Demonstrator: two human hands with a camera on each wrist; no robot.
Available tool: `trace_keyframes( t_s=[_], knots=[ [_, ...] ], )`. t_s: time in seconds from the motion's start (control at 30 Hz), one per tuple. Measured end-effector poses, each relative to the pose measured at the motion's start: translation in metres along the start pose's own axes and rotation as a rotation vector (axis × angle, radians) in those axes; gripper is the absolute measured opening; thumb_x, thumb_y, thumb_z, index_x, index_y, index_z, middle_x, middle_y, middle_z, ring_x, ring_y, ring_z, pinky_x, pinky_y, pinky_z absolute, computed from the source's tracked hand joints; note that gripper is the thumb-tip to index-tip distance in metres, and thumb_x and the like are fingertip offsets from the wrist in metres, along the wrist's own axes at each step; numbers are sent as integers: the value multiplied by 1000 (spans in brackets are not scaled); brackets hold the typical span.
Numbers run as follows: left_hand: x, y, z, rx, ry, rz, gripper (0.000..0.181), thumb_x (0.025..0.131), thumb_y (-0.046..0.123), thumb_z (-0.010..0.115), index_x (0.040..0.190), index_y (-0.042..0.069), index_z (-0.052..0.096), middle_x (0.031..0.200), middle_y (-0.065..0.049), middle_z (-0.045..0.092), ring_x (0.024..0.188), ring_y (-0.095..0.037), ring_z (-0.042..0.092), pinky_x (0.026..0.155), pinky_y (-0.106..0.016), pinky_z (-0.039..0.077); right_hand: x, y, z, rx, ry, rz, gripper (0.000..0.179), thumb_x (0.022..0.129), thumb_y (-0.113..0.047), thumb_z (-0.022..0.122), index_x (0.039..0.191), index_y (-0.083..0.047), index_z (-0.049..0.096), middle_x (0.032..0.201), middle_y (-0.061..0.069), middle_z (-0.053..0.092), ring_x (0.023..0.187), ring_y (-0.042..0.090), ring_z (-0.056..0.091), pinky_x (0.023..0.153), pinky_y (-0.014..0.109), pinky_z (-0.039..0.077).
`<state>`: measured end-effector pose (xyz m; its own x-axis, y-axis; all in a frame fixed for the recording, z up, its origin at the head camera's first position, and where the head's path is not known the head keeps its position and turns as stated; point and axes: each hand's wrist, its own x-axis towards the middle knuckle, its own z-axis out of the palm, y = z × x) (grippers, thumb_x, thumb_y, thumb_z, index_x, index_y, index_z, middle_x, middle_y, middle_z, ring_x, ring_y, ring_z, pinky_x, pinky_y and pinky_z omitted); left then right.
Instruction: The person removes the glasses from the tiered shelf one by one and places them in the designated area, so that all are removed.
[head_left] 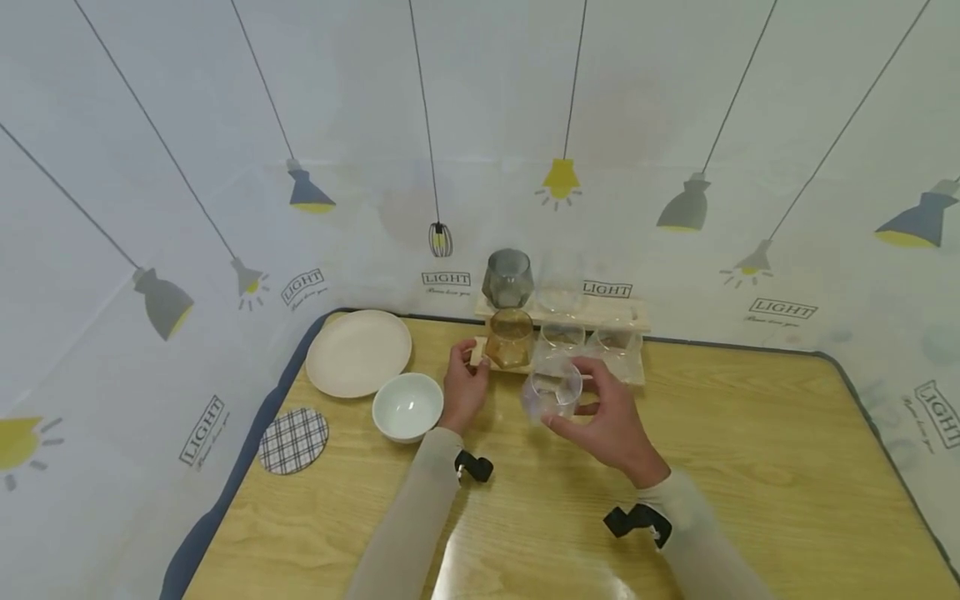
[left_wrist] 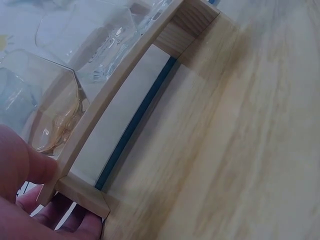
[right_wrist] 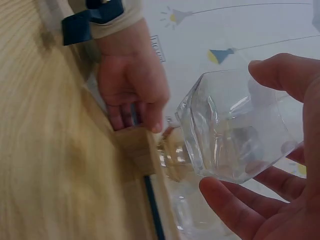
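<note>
A clear faceted glass is held by my right hand, thumb on one side and fingers on the other, in front of the rack. In the right wrist view this tilted glass looks empty. My left hand grips the left end of a two-tier wooden rack, thumb on top and fingers beneath. An amber glass stands on the lower tier beside that hand, with two clear glasses to its right. On the upper tier are a grey glass and a faint clear one.
Left of my left hand stands a white bowl, with a pale plate behind it and a checked round coaster near the table's left edge. A wall covering printed with lamps rises behind the wooden table.
</note>
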<state>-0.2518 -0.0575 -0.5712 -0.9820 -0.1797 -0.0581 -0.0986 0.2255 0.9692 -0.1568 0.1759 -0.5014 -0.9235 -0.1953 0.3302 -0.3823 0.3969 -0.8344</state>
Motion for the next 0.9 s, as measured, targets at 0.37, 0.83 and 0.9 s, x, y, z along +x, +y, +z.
trace_keyframes(
  t_s=[0.37,0.83,0.9],
  knots=[
    [0,1,0,-3,3,26,41,104,16,64,144,15,52,138,-18,64,115,-33,67,97,-48,55,3,17,36,12,-75,95,77,78,-25,96,141,-19,53,128,11,67,113,29,70,80,36,64],
    [-1,2,-1,12,0,29,42,104,16,63,144,15,52,138,-19,64,115,-33,68,95,-47,56,4,30,61,-24,-129,180,76,77,-23,96,138,-10,53,137,14,61,116,44,70,78,31,64],
    [-1,2,-2,13,-2,24,42,104,16,63,145,15,52,139,-19,63,115,-33,68,95,-47,56,3,31,62,-33,-127,182,76,76,-23,96,137,-9,53,136,14,62,116,43,70,77,31,64]
  ],
)
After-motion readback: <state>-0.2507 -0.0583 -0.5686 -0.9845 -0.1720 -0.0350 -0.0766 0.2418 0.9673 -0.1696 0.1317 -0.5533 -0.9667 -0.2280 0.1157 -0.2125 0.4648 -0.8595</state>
